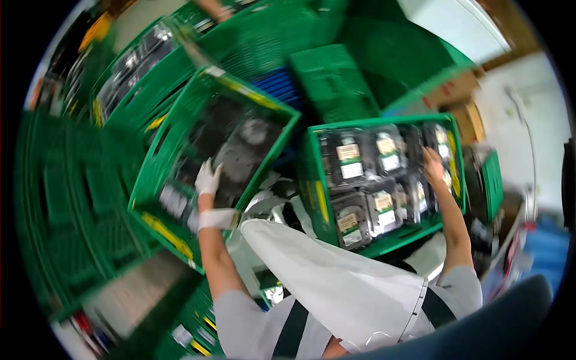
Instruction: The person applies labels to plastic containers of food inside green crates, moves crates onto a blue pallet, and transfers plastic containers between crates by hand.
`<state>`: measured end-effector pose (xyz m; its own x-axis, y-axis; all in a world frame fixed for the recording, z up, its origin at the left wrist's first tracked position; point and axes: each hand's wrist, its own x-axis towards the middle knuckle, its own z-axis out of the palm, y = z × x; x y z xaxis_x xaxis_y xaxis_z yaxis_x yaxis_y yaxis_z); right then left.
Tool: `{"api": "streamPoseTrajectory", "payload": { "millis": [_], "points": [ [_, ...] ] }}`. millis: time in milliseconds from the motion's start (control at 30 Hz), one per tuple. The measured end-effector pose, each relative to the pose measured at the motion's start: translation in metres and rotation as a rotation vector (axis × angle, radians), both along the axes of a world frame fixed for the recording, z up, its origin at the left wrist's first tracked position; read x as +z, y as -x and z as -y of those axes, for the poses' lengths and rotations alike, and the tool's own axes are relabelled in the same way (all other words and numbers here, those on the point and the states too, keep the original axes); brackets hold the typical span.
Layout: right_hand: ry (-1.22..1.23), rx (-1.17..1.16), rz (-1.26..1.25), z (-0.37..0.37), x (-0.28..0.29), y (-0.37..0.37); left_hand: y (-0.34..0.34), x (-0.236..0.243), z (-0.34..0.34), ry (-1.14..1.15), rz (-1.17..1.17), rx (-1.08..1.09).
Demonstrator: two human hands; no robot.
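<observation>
My left hand [208, 178], in a white glove, is over a tilted green crate [153, 153] on the left. Its fingers are spread on or just above the dark clear-lidded plastic packs [240, 159] inside. My right hand [432, 165] reaches into a second green crate [324, 210] on the right, its fingers curled at the edge of a plastic pack [443, 143]. That crate holds several dark packs with pale labels [384, 207], set upright in rows. The right fingertips are partly hidden among the packs.
Stacked green crates [72, 198] stand at the left. More crates with packs [135, 57] are behind, beside blue crates [279, 87] and a large green bin [396, 54]. Cardboard boxes [465, 117] lie at the back right. A white apron [324, 264] hangs between my arms.
</observation>
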<state>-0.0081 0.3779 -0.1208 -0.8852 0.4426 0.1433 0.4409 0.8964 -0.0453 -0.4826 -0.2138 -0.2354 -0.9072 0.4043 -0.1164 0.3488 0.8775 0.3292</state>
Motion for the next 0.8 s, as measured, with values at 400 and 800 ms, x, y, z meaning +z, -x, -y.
{"api": "streamPoseTrajectory", "payload": {
  "millis": [400,800],
  "points": [
    [0.15,-0.375,-0.373,0.093,-0.023,-0.002,-0.014,0.047,-0.01,-0.146,-0.021,0.248],
    [0.36,-0.385,-0.374,0.071,0.018,-0.037,-0.11,0.221,-0.012,-0.118,-0.553,0.153]
  ]
}}
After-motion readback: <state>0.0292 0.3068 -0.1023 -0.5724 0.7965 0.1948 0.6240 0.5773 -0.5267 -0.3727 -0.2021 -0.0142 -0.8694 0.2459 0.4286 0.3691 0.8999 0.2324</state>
